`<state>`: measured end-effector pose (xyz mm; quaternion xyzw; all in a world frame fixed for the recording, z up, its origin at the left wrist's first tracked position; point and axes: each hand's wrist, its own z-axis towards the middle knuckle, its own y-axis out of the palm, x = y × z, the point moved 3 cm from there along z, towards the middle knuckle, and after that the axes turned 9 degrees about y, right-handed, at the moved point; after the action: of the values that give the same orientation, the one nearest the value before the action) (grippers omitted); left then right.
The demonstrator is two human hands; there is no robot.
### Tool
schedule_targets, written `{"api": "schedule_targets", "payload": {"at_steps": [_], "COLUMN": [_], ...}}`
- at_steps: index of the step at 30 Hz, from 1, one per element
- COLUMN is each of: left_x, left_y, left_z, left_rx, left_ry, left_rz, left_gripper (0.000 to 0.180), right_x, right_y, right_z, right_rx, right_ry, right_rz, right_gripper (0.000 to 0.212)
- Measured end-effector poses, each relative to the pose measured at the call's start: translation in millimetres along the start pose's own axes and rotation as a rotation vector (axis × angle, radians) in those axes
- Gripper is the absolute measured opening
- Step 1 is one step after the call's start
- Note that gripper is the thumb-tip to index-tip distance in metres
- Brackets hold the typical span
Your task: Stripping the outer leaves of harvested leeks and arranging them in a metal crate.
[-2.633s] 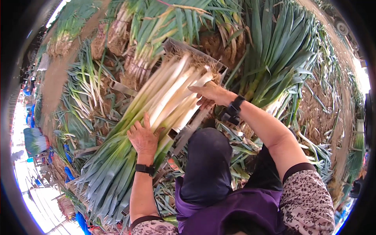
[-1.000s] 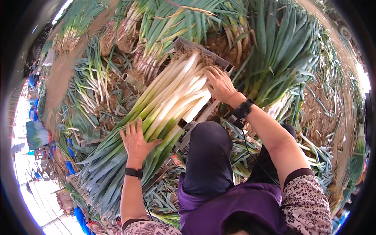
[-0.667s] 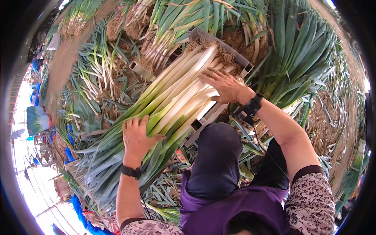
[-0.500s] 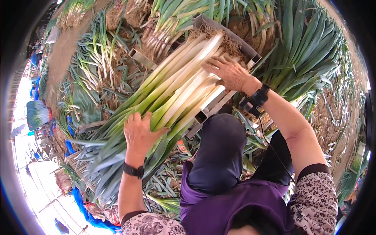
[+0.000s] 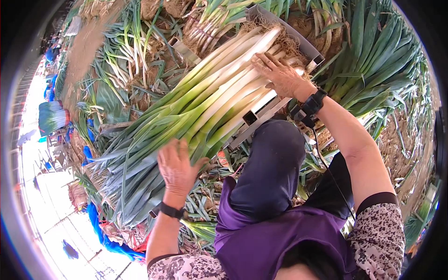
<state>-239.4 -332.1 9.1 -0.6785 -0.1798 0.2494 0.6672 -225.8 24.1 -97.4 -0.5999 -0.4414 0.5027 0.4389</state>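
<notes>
A thick layer of leeks point(image 5: 219, 100) lies slantwise across a metal rack, white root ends to the upper right and green leaves to the lower left. Their roots are up against the rack's upright end plate point(image 5: 303, 39). My right hand point(image 5: 283, 78) rests flat on the white shanks close to the roots, fingers stretched out. Over the green leaves on the near side is my left hand point(image 5: 178, 170), slightly blurred, with fingers spread and thumb out. I cannot tell whether it touches the leaves. Neither hand grips anything.
More leeks point(image 5: 380, 60) are heaped at the right. Bunches of thinner green onions point(image 5: 123, 56) lie at the far left and back. My bent knee point(image 5: 270, 163) is close to the rack's square tube point(image 5: 250, 117). Leaf scraps cover the ground, and blue sheeting point(image 5: 100, 231) lies at the lower left.
My left hand has come away from the leeks' middle toward me, along the leaves. The right hand stays on the white shanks. The whole view has shifted slightly.
</notes>
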Motion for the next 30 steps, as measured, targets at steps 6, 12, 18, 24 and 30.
{"api": "schedule_targets", "payload": {"at_steps": [6,12,18,24,30], "left_x": [12.4,17.8,14.7,38.8,15.2], "left_y": [4.6,5.4,-4.7,29.5,15.7], "left_z": [-6.5,1.5,3.4,9.9,23.6], "left_rx": [0.049,-0.023,-0.156,0.030,-0.189], "left_ry": [-0.062,0.029,0.114,-0.018,0.059], "left_rz": [-0.109,0.010,-0.003,0.054,-0.124], "left_gripper": [0.060,0.044,0.046,0.056,0.039], "right_x": [7.4,36.7,35.9,30.1,37.0], "right_y": [-5.0,11.3,-7.4,7.7,-8.5], "right_z": [-32.2,-32.5,-32.0,-39.8,-43.1], "right_rx": [0.422,0.246,0.130,0.279,0.285], "right_ry": [0.018,0.057,-0.093,-0.042,-0.098], "right_rz": [0.219,0.025,0.025,-0.005,0.020], "right_gripper": [0.069,0.030,0.033,0.034,0.041]}}
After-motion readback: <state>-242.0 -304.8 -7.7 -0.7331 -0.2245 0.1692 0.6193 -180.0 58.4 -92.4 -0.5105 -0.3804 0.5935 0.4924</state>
